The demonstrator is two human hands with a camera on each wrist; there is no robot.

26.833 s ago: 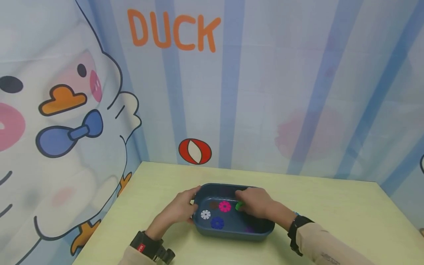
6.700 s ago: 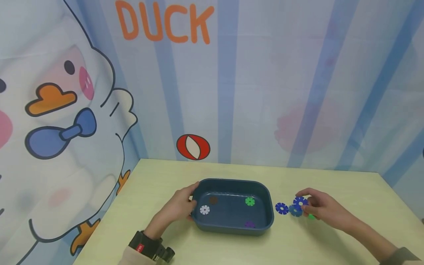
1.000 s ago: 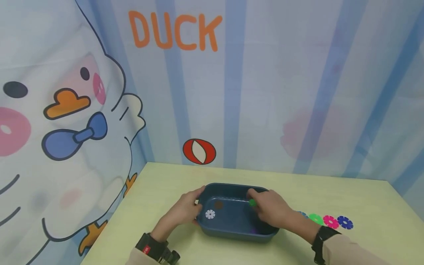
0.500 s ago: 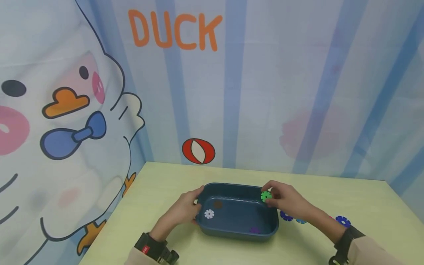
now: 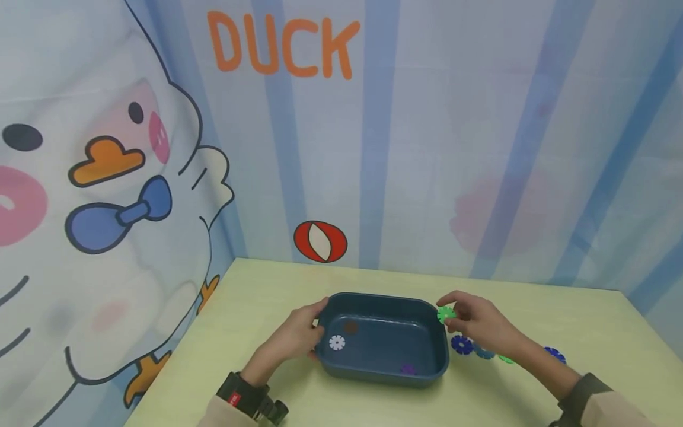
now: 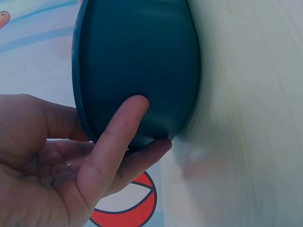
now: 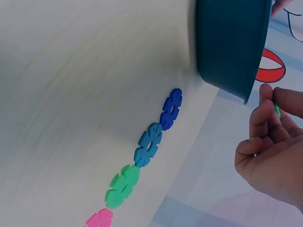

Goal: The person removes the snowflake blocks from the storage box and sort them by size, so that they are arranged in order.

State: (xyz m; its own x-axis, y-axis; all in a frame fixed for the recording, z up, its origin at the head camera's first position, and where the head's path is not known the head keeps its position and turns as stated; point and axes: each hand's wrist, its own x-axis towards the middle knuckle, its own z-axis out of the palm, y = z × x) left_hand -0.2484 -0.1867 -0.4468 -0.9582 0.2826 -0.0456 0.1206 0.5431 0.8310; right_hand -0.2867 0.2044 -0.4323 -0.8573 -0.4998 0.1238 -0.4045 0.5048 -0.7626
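Observation:
My right hand (image 5: 482, 320) pinches a green notched plastic disc (image 5: 445, 315) between thumb and fingertips, just past the right end of a dark blue plastic basin (image 5: 384, 382). In the right wrist view only the edge of that disc shows. My left hand (image 5: 299, 333) grips the basin's left end, thumb over the rim and fingers against the outer wall (image 6: 142, 56). Lying in the basin are a white disc (image 5: 337, 343), a brown disc (image 5: 350, 327) and a purple disc (image 5: 408, 369).
Right of the basin, discs form a row on the pale table (image 5: 267, 284): dark blue (image 7: 171, 109), lighter blue (image 7: 148, 144), green (image 7: 122, 186), pink (image 7: 99, 219) and another blue disc (image 5: 555, 354). My right forearm covers part of the row in the head view. A printed curtain (image 5: 416, 148) stands behind.
My right hand has lifted the green disc out of the basin and carried it right, past the rim. Earlier, more discs lay inside; several now form the row. My left hand keeps its grip.

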